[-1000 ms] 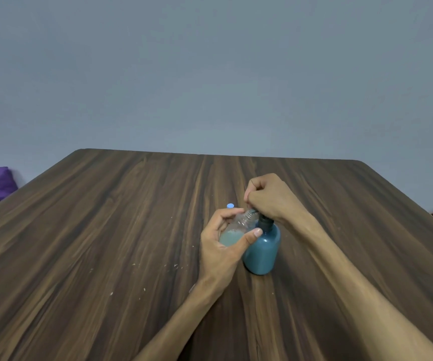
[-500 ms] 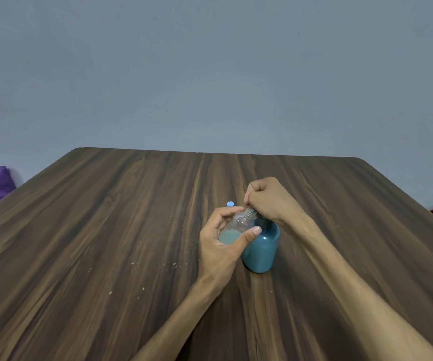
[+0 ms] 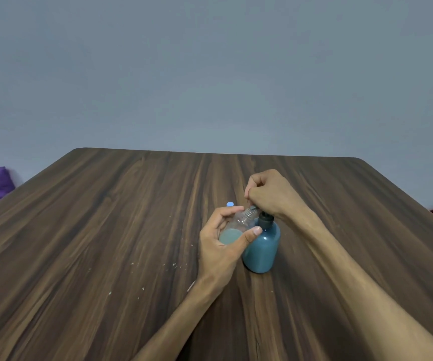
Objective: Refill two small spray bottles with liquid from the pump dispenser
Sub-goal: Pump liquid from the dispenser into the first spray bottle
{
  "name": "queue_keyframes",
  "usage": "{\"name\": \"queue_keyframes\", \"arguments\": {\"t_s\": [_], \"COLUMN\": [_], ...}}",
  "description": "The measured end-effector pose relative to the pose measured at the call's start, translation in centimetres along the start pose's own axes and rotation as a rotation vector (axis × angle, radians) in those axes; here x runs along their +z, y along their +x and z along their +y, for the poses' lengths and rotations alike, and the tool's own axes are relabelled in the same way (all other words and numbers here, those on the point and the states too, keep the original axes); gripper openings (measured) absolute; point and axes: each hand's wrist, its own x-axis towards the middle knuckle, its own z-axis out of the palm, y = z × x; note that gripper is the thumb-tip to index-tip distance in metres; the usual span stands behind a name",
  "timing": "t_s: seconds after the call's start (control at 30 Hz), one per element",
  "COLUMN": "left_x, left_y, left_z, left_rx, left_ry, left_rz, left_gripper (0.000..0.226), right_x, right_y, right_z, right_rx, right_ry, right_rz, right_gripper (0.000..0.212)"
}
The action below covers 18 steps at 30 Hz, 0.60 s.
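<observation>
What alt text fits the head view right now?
The left hand holds a tilted clear spray bottle, neck at the spout of a blue pump dispenser, whose pump the right hand grips, on a wooden table.

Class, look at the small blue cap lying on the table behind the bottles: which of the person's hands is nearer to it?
Left. The left hand holds the clear bottle with its fingertips just beside the blue cap; the right hand is farther right, over the pump dispenser.
</observation>
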Motion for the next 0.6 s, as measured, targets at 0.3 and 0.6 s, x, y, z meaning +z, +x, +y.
{"name": "queue_keyframes", "arguments": {"t_s": [0.3,0.6], "left_x": [-0.06,-0.04], "left_y": [-0.03,0.0], "left_z": [-0.06,-0.03], "left_rx": [0.013,0.004], "left_ry": [0.015,0.027], "left_rz": [0.01,0.006], "left_gripper": [0.044,0.043], "right_x": [-0.07,-0.19], "right_y": [-0.1,-0.15], "right_z": [0.3,0.18], "right_rx": [0.008,0.006], "right_ry": [-0.015,-0.029], "right_rz": [0.005,0.008], "right_gripper": [0.025,0.026]}}
